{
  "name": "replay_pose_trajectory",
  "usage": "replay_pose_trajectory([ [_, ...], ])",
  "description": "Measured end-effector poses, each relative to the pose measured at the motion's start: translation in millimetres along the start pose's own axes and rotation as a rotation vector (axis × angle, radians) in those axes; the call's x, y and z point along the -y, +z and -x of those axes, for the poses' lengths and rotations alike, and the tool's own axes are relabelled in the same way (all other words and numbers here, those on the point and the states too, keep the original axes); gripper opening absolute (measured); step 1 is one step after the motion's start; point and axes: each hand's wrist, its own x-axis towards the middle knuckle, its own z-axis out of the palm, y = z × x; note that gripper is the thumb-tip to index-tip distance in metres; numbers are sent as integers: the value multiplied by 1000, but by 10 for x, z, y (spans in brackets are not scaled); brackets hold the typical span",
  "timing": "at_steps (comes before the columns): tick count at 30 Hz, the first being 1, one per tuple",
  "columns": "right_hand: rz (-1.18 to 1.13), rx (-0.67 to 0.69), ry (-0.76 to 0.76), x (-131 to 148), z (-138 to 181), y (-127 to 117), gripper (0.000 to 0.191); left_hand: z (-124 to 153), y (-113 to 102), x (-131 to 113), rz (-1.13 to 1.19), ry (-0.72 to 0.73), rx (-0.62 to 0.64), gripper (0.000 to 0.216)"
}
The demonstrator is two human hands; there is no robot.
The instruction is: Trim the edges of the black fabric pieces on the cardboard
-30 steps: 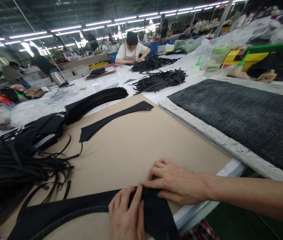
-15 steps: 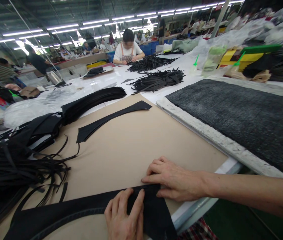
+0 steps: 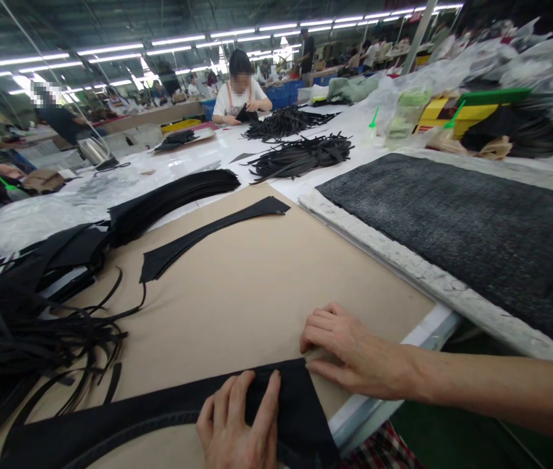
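Note:
A black, curved piece of sheet material (image 3: 154, 397) lies along the near edge of the tan board (image 3: 237, 286). A narrow strip follows its inner curve. My left hand (image 3: 241, 417) rests on the wide right part of this piece, fingers spread and pressing down. Just off the piece's top right corner is my right hand (image 3: 349, 352), its fingers bent and a gap between thumb and fingers. Nothing shows in its grasp. Farther up the board lies a small stack of similar curved black pieces (image 3: 212, 228).
Loose black strips (image 3: 27, 326) are heaped at the left, beside a thick stack of curved pieces (image 3: 173, 202). Bundled strips (image 3: 305, 156) lie farther back. A dark textured sheet (image 3: 452, 228) covers the pale slab at right. A co-worker (image 3: 241, 91) sits across the table.
My right hand has slid right, from the piece's top edge to just beyond its corner. The left hand stays on the piece. The co-worker has lifted something black.

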Motion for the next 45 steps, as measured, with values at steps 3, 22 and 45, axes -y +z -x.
replay_pose_trajectory([
  [3, 30, -18, 42, 2, 22, 42, 15, -7, -5, -15, -15, 9, -7, 41],
  [22, 11, -106, 335, 111, -30, 231, 17, -10, 0, -68, 65, -89, -13, 28],
  [45, 126, -63, 410, 196, -104, 252, 14, -52, -42, -63, 91, -70, -51, 24],
])
